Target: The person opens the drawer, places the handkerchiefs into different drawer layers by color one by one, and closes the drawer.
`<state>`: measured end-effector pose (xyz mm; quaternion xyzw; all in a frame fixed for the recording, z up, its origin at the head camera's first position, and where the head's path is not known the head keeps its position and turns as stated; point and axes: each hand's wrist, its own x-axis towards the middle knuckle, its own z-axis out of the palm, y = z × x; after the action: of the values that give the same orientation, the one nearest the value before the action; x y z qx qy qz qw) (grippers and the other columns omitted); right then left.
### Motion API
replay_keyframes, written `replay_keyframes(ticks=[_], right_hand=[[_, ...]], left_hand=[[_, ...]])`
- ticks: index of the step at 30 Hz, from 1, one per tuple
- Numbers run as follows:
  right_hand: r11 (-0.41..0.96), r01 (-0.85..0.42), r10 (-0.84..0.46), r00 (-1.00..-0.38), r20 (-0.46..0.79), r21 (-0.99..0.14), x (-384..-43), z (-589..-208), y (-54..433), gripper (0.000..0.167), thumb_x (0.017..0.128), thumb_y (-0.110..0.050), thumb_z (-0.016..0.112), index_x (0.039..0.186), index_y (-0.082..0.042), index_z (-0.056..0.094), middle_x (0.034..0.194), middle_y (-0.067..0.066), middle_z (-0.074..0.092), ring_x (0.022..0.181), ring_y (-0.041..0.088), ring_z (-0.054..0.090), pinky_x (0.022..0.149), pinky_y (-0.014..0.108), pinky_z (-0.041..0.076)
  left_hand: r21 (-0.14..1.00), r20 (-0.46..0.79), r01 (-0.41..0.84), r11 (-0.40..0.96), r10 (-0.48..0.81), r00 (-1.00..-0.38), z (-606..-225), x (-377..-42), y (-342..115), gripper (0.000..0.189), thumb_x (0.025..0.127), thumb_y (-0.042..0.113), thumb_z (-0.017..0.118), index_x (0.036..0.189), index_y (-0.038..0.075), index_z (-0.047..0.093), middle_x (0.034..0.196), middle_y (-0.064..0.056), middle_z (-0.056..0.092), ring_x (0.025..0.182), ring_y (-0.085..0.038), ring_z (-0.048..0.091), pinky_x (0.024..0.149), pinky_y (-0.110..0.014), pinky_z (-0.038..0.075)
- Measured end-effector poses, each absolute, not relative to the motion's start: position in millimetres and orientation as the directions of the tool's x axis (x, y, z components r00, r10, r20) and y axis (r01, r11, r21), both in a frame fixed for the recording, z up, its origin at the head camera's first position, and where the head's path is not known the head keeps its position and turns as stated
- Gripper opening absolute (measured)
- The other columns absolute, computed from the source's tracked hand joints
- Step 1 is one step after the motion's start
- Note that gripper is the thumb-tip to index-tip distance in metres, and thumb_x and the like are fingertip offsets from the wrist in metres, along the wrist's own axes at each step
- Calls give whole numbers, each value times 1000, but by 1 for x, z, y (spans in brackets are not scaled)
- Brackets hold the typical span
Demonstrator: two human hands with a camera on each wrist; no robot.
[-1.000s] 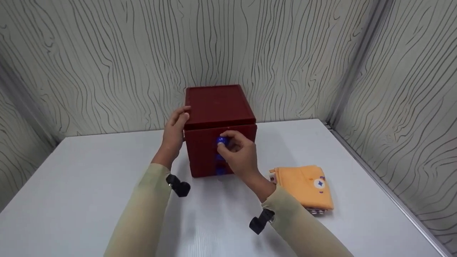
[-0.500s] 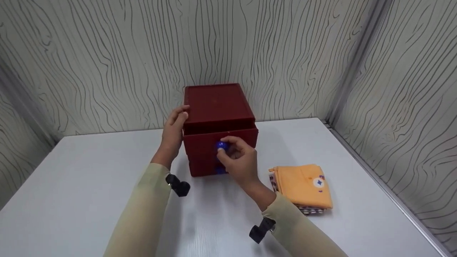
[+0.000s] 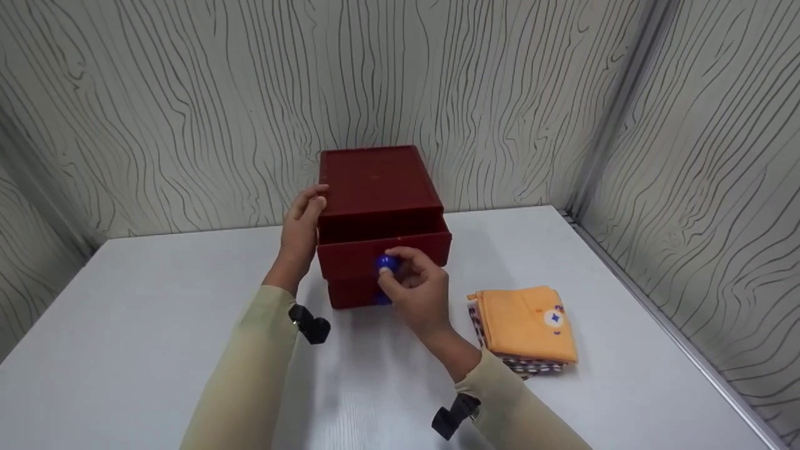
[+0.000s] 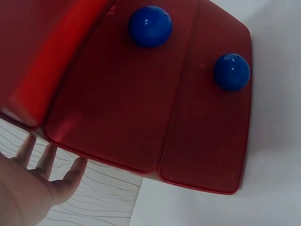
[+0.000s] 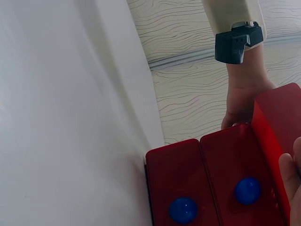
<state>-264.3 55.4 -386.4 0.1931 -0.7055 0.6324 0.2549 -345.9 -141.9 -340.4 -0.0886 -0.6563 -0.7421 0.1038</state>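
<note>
A dark red drawer cabinet [image 3: 378, 181] stands near the back wall, its top drawer [image 3: 344, 257] pulled partway out. My right hand [image 3: 419, 290] pinches that drawer's round blue knob [image 3: 386, 262] between thumb and fingers. Along the cabinet's left side rests my left hand [image 3: 300, 234], fingertips at the top edge. In the left wrist view, the left hand's fingers [image 4: 70, 178] lie extended against the side. Two lower drawers sit closed there, with a middle knob [image 4: 150, 26] and a bottom knob [image 4: 232, 72]. Only part of my right hand [image 5: 292, 181] shows in the right wrist view.
A folded orange cloth [image 3: 519, 322] lies on the white table [image 3: 156, 331] to the right, over a checkered fabric layer [image 3: 531, 364]. Wood-grain panels [image 3: 375, 69] close off the back and sides. Each wrist wears a small black camera [image 3: 310, 325].
The top drawer has slid out toward me from nearly closed, with my right hand drawing its knob along. My left hand has kept its place on the cabinet's side.
</note>
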Motion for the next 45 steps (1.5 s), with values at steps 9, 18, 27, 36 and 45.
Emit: replay_keyframes(ticks=[9,18,27,36,45], right_hand=[[133,-604,51,-788,614,-786,-258,-389,56,23,83,-5,71,105,-13,69,87,4,67,66,12,54,56,22,47],[110,-602,18,-795,607,-791,-236,-370,58,23,83,3,68,106,-1,67,84,11,67,59,11,52,53,21,47],[102,-599,6,-798,602,-794,-229,-370,63,24,82,3,69,105,-5,68,84,10,66,54,10,51,49,23,47],[118,-621,6,-780,625,-775,-221,-369,66,24,82,5,69,104,-4,68,81,10,66,58,9,51,52,23,47],[124,-599,-9,-798,603,-791,-224,-376,70,26,81,5,71,105,-5,69,85,9,69,60,12,54,52,24,49]], left_hand=[[954,272,273,-127,-21,-962,-331,-334,-142,38,103,24,41,137,10,47,138,-10,46,119,-21,50,94,-35,43],[962,256,258,-89,-28,-966,-321,-324,-139,39,103,22,39,139,7,45,135,-11,48,110,-19,52,87,-32,44],[974,217,219,-54,-45,-975,-318,-323,-138,38,102,24,40,137,11,48,130,-8,51,100,-16,56,71,-31,50],[976,212,213,-37,-38,-977,-315,-320,-137,39,102,25,40,137,11,47,133,-10,49,104,-19,55,71,-33,51],[981,191,192,-24,-31,-981,-314,-321,-139,39,102,26,39,138,12,46,140,-10,46,115,-23,51,79,-38,48]])
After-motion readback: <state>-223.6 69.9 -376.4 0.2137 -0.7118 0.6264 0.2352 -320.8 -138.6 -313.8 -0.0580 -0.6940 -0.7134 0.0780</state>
